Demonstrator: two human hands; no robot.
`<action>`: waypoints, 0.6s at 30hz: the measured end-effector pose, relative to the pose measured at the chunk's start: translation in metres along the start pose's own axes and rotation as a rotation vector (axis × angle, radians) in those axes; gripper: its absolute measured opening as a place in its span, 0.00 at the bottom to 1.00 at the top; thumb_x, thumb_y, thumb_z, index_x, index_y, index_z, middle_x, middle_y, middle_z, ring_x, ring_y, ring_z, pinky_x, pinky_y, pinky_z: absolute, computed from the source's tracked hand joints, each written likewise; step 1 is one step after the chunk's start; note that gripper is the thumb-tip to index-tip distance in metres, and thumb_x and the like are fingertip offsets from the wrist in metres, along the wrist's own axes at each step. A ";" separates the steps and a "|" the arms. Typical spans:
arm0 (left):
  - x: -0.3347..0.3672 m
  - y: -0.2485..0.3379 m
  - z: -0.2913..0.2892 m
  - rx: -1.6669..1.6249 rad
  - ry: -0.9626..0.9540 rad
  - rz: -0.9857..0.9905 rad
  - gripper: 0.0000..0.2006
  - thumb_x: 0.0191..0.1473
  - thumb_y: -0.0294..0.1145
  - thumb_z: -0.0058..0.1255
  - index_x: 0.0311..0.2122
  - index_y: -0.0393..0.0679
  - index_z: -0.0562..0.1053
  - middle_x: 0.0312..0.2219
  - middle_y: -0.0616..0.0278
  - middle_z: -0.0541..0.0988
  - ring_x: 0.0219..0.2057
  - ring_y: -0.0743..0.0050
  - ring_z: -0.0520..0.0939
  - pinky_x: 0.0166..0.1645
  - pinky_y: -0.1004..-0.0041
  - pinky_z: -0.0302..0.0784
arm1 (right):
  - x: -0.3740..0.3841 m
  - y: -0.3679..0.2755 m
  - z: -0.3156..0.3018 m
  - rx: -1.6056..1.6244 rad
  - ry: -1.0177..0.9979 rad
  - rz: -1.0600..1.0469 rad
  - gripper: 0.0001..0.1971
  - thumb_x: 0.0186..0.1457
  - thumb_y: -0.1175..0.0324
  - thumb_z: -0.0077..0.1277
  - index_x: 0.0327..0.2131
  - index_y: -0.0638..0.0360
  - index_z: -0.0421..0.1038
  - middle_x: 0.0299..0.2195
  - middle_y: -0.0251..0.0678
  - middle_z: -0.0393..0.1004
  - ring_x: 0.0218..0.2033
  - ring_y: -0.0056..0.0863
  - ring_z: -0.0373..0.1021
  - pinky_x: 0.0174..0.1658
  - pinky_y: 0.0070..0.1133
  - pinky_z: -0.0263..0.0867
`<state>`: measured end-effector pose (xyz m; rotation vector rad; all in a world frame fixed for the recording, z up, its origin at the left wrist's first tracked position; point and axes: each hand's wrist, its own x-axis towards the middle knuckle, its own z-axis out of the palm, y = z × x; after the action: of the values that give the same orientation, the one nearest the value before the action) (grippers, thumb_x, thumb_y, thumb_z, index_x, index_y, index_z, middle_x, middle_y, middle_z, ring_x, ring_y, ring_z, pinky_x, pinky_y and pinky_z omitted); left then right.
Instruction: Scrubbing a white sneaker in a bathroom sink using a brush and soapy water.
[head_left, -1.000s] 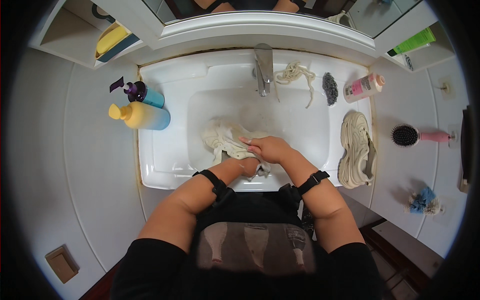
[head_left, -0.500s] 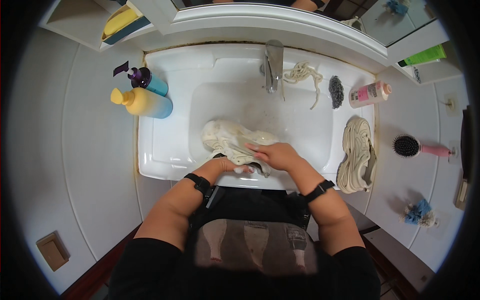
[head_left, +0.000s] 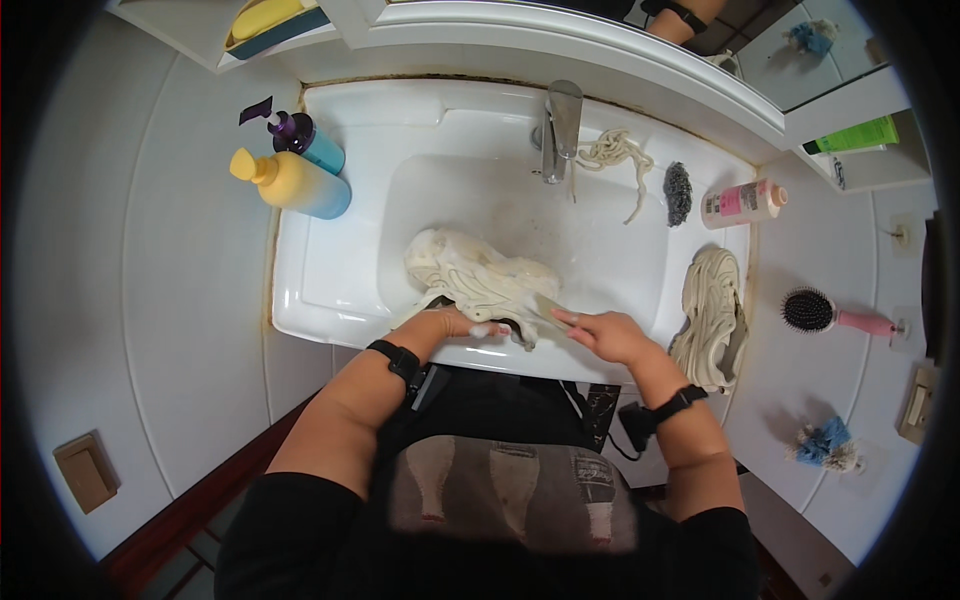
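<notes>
A wet, cream-coloured sneaker [head_left: 475,280] covered in suds lies on its side at the near part of the white sink [head_left: 330,290]. My left hand [head_left: 455,323] grips it by the dark shoe opening, with foam on the fingers. In my right hand [head_left: 612,336] is a pale, flat brush [head_left: 548,312], pinched between thumb and fingers at the sneaker's right end. The bristles cannot be made out. A second cream sneaker [head_left: 712,320] rests on the sink's right rim.
The faucet [head_left: 562,130] stands at the back, beside cream shoelaces [head_left: 615,155], a steel wool pad [head_left: 677,193] and a pink-and-white bottle [head_left: 742,203]. Two pump bottles, yellow-blue [head_left: 300,185] and purple-teal [head_left: 318,147], occupy the left rim. A hairbrush [head_left: 835,313] hangs on the right wall.
My right hand has moved right with the brush, from the sneaker's middle to its right end. My left hand keeps its grip on the sneaker. The view has shifted slightly.
</notes>
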<state>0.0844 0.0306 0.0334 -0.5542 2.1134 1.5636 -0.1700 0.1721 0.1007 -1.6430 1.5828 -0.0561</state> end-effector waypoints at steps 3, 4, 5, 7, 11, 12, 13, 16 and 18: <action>-0.007 0.021 -0.009 -0.015 -0.042 -0.004 0.29 0.49 0.56 0.45 0.52 0.49 0.66 0.53 0.53 0.66 0.55 0.56 0.63 0.59 0.69 0.54 | 0.038 -0.044 -0.002 -0.049 0.008 -0.067 0.19 0.55 0.46 0.37 0.53 0.19 0.58 0.28 0.35 0.75 0.27 0.39 0.70 0.32 0.29 0.66; -0.012 0.029 -0.014 -0.063 -0.082 -0.014 0.28 0.49 0.55 0.45 0.51 0.50 0.67 0.52 0.54 0.67 0.54 0.57 0.64 0.58 0.69 0.55 | 0.052 -0.059 -0.001 -0.050 0.007 -0.072 0.19 0.55 0.46 0.37 0.53 0.19 0.58 0.28 0.35 0.75 0.27 0.39 0.70 0.32 0.29 0.66; -0.011 0.025 -0.014 -0.065 -0.073 -0.017 0.28 0.49 0.55 0.45 0.51 0.50 0.67 0.52 0.54 0.67 0.54 0.57 0.64 0.58 0.69 0.55 | 0.066 -0.074 0.000 0.003 -0.047 -0.105 0.20 0.55 0.46 0.38 0.53 0.19 0.58 0.28 0.35 0.75 0.27 0.39 0.70 0.32 0.29 0.66; -0.014 0.027 -0.017 -0.056 -0.186 -0.050 0.31 0.47 0.56 0.48 0.52 0.46 0.66 0.50 0.56 0.69 0.51 0.61 0.67 0.56 0.71 0.59 | 0.071 -0.078 0.003 0.056 -0.106 -0.139 0.20 0.55 0.45 0.38 0.53 0.19 0.58 0.28 0.36 0.74 0.27 0.38 0.71 0.32 0.29 0.66; -0.041 0.065 -0.027 -0.232 -0.084 -0.223 0.23 0.50 0.52 0.45 0.50 0.52 0.69 0.50 0.58 0.69 0.52 0.59 0.66 0.56 0.70 0.58 | 0.040 -0.041 0.002 -0.028 -0.040 -0.090 0.20 0.55 0.45 0.38 0.52 0.21 0.59 0.29 0.35 0.75 0.29 0.38 0.71 0.32 0.28 0.66; -0.033 0.052 -0.021 -0.144 -0.076 -0.192 0.24 0.50 0.52 0.45 0.50 0.53 0.69 0.50 0.58 0.69 0.52 0.60 0.66 0.56 0.71 0.58 | 0.026 -0.030 -0.003 -0.058 -0.064 -0.023 0.20 0.54 0.45 0.39 0.52 0.21 0.60 0.29 0.35 0.75 0.29 0.38 0.71 0.33 0.28 0.66; -0.028 0.046 -0.018 -0.050 -0.078 -0.157 0.24 0.50 0.52 0.46 0.50 0.53 0.69 0.50 0.59 0.69 0.52 0.61 0.66 0.56 0.71 0.58 | 0.013 -0.007 0.005 -0.014 0.000 -0.041 0.20 0.54 0.45 0.39 0.52 0.21 0.60 0.29 0.35 0.75 0.29 0.38 0.71 0.33 0.28 0.66; -0.027 0.046 -0.018 -0.062 -0.077 -0.154 0.24 0.49 0.52 0.46 0.50 0.53 0.69 0.50 0.59 0.69 0.52 0.61 0.67 0.56 0.71 0.58 | -0.002 0.024 0.015 0.014 0.074 -0.050 0.20 0.54 0.46 0.40 0.52 0.20 0.60 0.29 0.35 0.75 0.29 0.38 0.71 0.33 0.28 0.66; -0.028 0.046 -0.018 -0.076 -0.073 -0.158 0.24 0.49 0.52 0.46 0.49 0.53 0.69 0.50 0.59 0.69 0.52 0.61 0.67 0.56 0.71 0.58 | 0.001 0.017 0.010 -0.006 0.081 -0.052 0.20 0.54 0.46 0.40 0.52 0.20 0.60 0.28 0.35 0.75 0.28 0.38 0.71 0.32 0.28 0.66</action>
<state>0.0789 0.0275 0.0902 -0.6632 1.9144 1.5552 -0.1785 0.1789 0.0840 -1.7061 1.6017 -0.1466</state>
